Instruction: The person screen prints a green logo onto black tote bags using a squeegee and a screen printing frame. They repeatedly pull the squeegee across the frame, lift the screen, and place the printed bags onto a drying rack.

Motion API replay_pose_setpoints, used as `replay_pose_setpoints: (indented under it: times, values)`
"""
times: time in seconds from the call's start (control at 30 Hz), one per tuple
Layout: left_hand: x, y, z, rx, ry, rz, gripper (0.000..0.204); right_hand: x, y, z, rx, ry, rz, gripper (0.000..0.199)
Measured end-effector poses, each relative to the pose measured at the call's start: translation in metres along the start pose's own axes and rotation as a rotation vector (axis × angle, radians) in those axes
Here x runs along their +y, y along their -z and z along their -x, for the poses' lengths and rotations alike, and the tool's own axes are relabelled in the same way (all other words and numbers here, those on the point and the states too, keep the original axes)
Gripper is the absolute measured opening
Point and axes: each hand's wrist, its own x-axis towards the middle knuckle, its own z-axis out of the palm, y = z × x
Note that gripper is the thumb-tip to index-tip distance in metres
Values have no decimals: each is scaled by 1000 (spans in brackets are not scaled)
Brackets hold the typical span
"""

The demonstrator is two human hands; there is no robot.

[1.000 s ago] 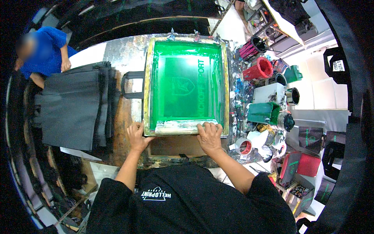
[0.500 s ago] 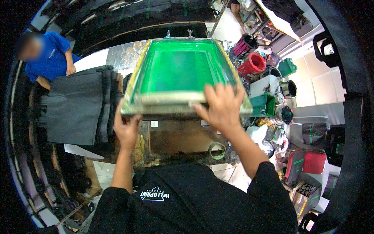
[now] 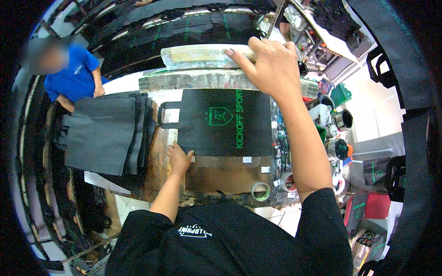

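Note:
A screen-printing frame (image 3: 198, 80) is tilted up at the far side of the table, its wooden near edge facing me. Along its top lies a squeegee (image 3: 198, 58) with a pale handle. My right hand (image 3: 274, 66) is closed over the squeegee's right end, thumb along the handle. Below the frame, a black bag (image 3: 198, 138) lies flat with a green print, its handle loop (image 3: 168, 115) pointing left. At the bag's near left corner rests my left hand (image 3: 178, 158), thumb and fingers apart, touching the edge. The screen's mesh is hidden behind the raised edge.
A stack of black bags (image 3: 101, 133) sits at left, near a person in a blue shirt (image 3: 76, 69). Tape rolls (image 3: 261, 191) lie at the table's near right. Cans and jars (image 3: 341, 119) crowd the right side. Bare brown board (image 3: 216, 175) shows before the bag.
The screen frame has swung up from lying low, uncovering the printed bag. My right hand rose with the squeegee. My left hand left the frame's corner and came down to the bag.

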Motion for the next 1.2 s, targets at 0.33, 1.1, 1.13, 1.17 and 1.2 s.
replay_pose_setpoints:
  times: [0.33, 1.1, 1.13, 1.17, 1.2]
  values:
    - [25, 33, -27, 189, -262, 373, 40, 1, 1, -8, -57, -28, -12, 66]
    - [-307, 267, -49, 957, 467, 1252, 26, -16, 13, -13, -116, -29, -14, 53]
    - [-297, 259, -52, 966, 449, 1222, 28, -15, 14, -11, -99, -28, 10, 53]
    - [-284, 249, -55, 976, 430, 1191, 30, -13, 15, -10, -82, -26, 32, 53]
    - [-280, 247, -51, 985, 361, 1203, 33, -14, 15, -10, -103, -34, 37, 52]
